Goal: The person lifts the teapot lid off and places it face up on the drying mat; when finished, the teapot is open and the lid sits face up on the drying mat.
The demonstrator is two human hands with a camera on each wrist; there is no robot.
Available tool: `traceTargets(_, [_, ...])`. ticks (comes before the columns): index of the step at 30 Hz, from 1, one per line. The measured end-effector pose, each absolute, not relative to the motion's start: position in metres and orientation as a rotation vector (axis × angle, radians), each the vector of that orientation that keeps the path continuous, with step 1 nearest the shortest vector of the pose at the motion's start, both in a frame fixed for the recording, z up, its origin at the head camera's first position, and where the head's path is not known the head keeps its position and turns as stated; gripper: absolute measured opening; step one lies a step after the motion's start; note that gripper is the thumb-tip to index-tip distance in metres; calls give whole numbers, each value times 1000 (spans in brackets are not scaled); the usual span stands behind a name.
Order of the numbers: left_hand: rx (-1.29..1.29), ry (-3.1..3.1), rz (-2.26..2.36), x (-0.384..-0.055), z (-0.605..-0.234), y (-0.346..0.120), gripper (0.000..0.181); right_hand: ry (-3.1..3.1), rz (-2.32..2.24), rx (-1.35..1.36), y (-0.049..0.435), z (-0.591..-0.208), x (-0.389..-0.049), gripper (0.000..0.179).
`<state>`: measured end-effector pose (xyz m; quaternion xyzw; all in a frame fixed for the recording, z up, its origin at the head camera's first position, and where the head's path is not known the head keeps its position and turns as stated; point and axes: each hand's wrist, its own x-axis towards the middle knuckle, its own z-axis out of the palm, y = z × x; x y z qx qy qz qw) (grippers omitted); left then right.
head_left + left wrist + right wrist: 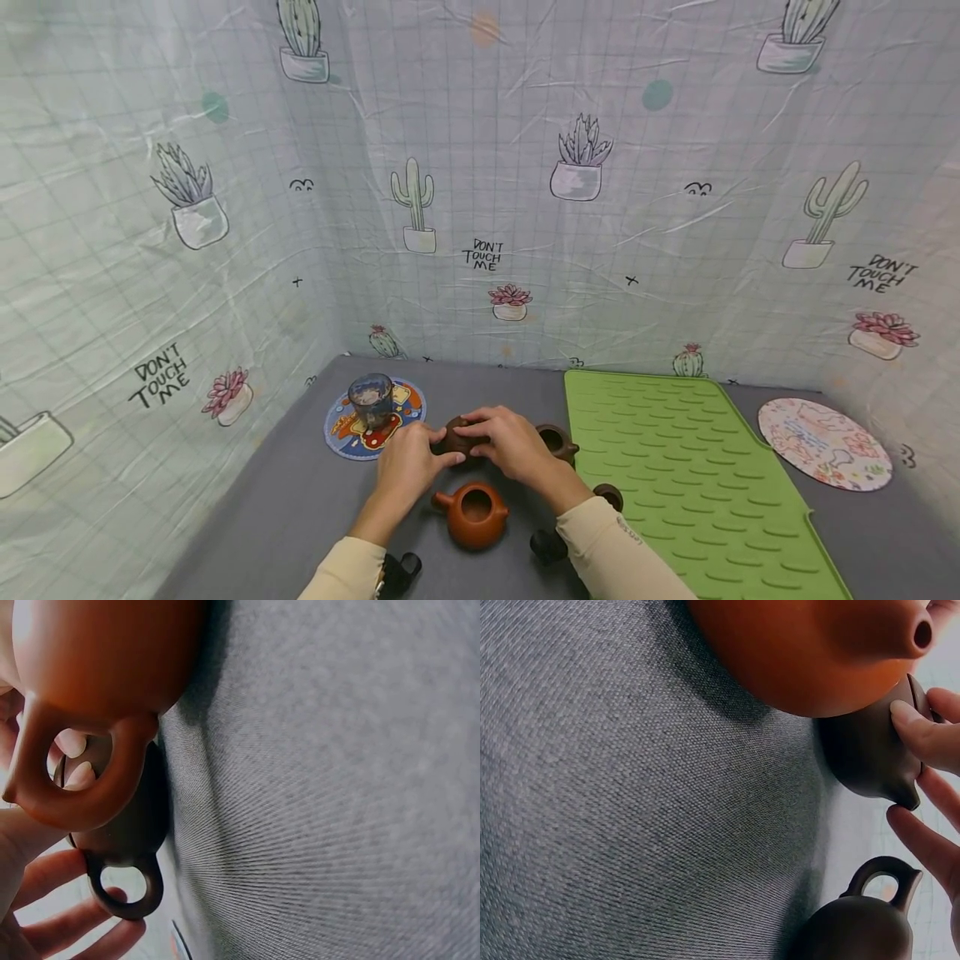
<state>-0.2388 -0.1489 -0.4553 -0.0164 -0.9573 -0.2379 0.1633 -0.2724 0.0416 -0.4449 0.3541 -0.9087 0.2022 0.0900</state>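
Both hands are at a dark brown teapot (457, 443) that stands on the grey tabletop. My left hand (407, 460) holds it from the handle side, its fingers around the handle in the left wrist view. From the spout side my right hand (516, 446) grips the pot, thumb on the body and fingers at the lid (922, 697). A lidless orange-brown teapot (477, 523) stands just in front of the hands, handle to the left. Another dark teapot (553, 439), also open on top, is beyond the right wrist.
A blue glass (371, 400) stands on a round patterned mat (345, 442) at back left. The green ridged mat (690, 467) covers the right side, with a round floral mat (825, 442) beyond it. A small dark round piece (609, 497) lies by the right sleeve.
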Motion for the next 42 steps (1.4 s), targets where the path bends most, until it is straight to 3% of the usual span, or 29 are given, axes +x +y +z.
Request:
traceTargets(20, [-16,-2725,-677,-240,-453,-147,50,-2687,488,1030,43,-435,-275,42])
traceTargets(42, [-77,-2708,-597,-240,-454,-147,49,-2511,886,889,45,-429,-275,36])
